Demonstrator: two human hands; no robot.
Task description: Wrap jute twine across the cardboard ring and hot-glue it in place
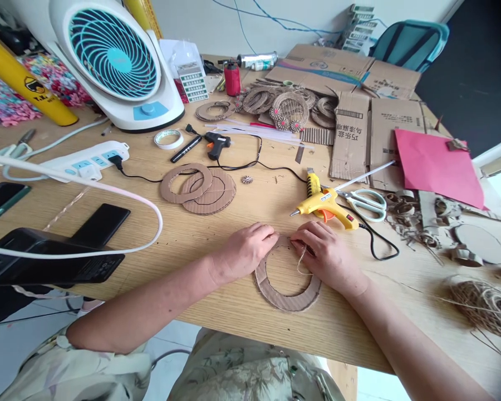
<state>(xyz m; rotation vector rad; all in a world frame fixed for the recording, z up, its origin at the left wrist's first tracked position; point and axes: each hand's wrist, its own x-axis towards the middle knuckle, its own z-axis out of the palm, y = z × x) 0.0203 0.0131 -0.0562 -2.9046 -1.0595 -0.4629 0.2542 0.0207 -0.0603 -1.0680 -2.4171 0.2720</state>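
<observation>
A cardboard ring [290, 299] lies flat near the table's front edge. My left hand [247, 250] is closed at the ring's upper left, fingertips pressed on its far rim. My right hand [328, 253] is closed at the upper right, with a thin length of twine [302, 259] coming from its fingers and looping down into the ring's opening. From the right, a strand runs along the table to a ball of twine [486, 306]. Just beyond my right hand lies a yellow hot glue gun [323, 205].
Behind the ring lie two more cardboard pieces [211, 192], a black glue gun [217, 143] and a tape roll [168, 139]. Scissors [366, 204] and cardboard scraps [432, 223] are at right. A fan [121, 61], power strip [87, 161] and white cable [150, 209] occupy the left.
</observation>
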